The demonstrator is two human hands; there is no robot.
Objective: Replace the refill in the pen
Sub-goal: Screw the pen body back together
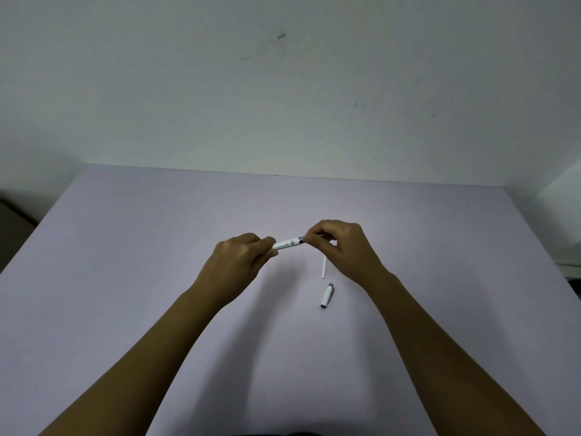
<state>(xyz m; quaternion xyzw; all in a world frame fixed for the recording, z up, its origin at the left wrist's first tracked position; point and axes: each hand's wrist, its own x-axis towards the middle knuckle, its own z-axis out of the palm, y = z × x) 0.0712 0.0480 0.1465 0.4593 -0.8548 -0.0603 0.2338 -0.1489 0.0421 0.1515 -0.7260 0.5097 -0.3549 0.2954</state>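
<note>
Head view: mid-frame, the left hand (234,258) clamps the white pen barrel (287,243) while the right hand (341,247) pinches a thin refill (321,236) at its open end (going in or out, I cannot tell). Below them, a spare refill (324,268) and cap (327,295) lie on the bench (125,262); reassembly probably remains.

pen barrel (287,243): glossy white plastic, seemingly | table (157,247): matt lilac

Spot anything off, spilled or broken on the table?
Nothing stands out. Both hands, left and right, hold the pen above the table. The cap and a thin white refill lie loose beside them, as expected mid-swap.
</note>
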